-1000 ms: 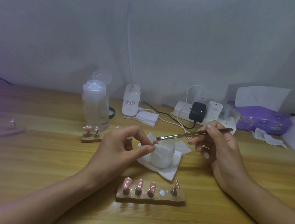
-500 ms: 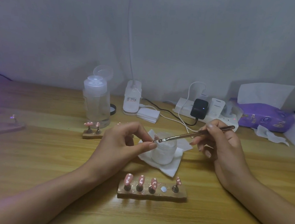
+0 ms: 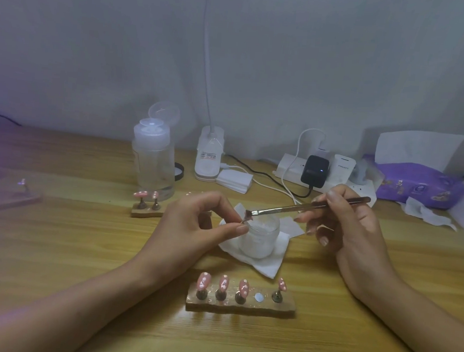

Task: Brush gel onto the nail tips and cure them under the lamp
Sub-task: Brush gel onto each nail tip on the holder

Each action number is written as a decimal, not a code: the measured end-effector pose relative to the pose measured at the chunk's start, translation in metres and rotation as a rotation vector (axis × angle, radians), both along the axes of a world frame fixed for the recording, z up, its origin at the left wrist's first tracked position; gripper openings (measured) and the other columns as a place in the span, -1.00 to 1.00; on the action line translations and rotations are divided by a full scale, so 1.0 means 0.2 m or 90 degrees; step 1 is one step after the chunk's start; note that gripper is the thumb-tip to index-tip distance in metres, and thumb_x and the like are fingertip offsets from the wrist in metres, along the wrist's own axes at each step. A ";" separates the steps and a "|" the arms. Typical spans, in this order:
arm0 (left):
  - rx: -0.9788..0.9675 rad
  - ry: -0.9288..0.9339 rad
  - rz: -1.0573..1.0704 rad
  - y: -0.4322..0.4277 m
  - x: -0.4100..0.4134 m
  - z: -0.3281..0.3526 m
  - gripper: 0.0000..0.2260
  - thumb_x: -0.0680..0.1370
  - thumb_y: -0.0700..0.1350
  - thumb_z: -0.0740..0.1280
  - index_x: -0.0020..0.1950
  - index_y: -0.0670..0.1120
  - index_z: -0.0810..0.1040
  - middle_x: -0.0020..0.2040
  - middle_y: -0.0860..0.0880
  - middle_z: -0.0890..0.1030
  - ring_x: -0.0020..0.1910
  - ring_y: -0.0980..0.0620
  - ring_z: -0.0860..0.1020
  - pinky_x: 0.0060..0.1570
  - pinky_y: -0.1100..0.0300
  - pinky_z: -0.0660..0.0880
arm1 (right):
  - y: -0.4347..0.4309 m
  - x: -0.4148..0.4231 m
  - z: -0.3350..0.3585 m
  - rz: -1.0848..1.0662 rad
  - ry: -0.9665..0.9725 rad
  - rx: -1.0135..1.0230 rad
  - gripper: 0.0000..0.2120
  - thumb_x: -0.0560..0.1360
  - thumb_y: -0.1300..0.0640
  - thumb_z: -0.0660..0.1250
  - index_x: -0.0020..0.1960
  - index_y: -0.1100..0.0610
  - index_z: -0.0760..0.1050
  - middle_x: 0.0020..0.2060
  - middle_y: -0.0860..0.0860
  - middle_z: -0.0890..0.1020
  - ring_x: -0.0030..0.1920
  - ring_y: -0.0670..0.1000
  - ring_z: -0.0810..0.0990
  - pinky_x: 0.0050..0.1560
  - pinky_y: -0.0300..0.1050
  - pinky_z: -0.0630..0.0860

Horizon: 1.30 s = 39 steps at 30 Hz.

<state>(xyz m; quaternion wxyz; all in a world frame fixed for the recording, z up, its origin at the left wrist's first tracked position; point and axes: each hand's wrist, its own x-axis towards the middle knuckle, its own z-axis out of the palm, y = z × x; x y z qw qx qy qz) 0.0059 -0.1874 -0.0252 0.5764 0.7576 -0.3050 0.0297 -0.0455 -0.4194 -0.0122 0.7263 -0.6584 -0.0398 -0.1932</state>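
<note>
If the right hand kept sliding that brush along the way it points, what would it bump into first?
Most likely the nail tip pinched by the left hand; the brush in the right hand seems to touch it, though depth is unclear.

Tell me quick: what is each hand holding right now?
Left hand: closed, pinching a small nail tip.
Right hand: closed, holding the brush, bristles at that tip.
</note>
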 end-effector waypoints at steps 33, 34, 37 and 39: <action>0.003 -0.036 0.008 0.00 0.00 -0.01 -0.79 0.41 0.10 0.49 -0.16 -0.03 0.64 -0.52 0.16 0.40 -0.48 0.12 0.26 -0.41 0.27 0.24 | -0.03 0.01 -0.03 -0.034 0.018 -0.020 -0.75 0.64 0.14 0.17 -0.20 0.07 0.47 -0.36 0.16 0.67 -0.47 -0.04 0.49 -0.53 -0.30 0.32; 0.002 -0.036 0.009 0.00 0.00 -0.01 -0.79 0.40 0.11 0.46 -0.16 -0.02 0.64 -0.53 0.15 0.37 -0.48 0.12 0.25 -0.41 0.25 0.24 | -0.03 0.01 -0.03 -0.037 0.017 -0.008 -0.74 0.64 0.15 0.16 -0.20 0.08 0.46 -0.38 0.15 0.66 -0.48 -0.05 0.48 -0.54 -0.30 0.32; 0.004 -0.047 0.010 0.00 0.00 0.00 -0.80 0.40 0.08 0.44 -0.15 -0.05 0.64 -0.52 0.16 0.40 -0.48 0.12 0.27 -0.40 0.22 0.27 | -0.03 0.01 -0.01 -0.009 -0.003 0.026 -0.75 0.59 0.03 0.25 -0.26 -0.02 0.53 -0.36 0.14 0.67 -0.48 -0.05 0.50 -0.53 -0.31 0.35; 0.006 -0.055 0.014 0.00 0.00 0.00 -0.85 0.43 0.01 0.46 -0.15 -0.07 0.64 -0.51 0.19 0.42 -0.49 0.11 0.27 -0.40 0.22 0.28 | -0.02 0.01 -0.01 0.006 0.002 -0.002 -0.78 0.55 -0.04 0.28 -0.25 -0.04 0.55 -0.33 0.14 0.68 -0.46 -0.05 0.51 -0.52 -0.31 0.36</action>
